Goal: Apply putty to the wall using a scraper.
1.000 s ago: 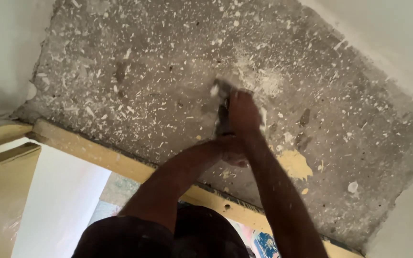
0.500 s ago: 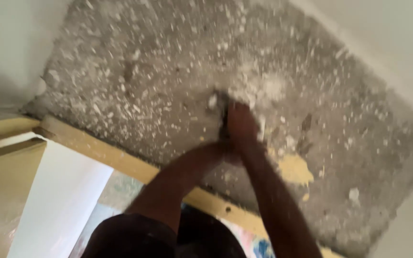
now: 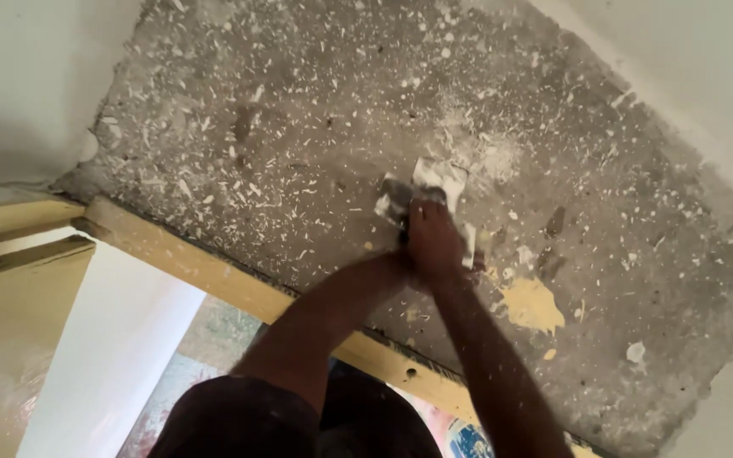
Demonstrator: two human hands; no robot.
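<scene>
Left to right: white painted edge intact, grey bare concrete patch mostly scraped, white flecks left. Our left hand and right hand grip tight on the plaster-caked metal scraper, mid-patch. Yellow residue remains.

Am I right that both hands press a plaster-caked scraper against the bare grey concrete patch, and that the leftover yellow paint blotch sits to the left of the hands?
Not quite. In the head view the yellow paint blotch sits to the right of the hands, not the left. The rest holds: both hands press a plaster-caked scraper against the bare grey concrete patch.
</scene>
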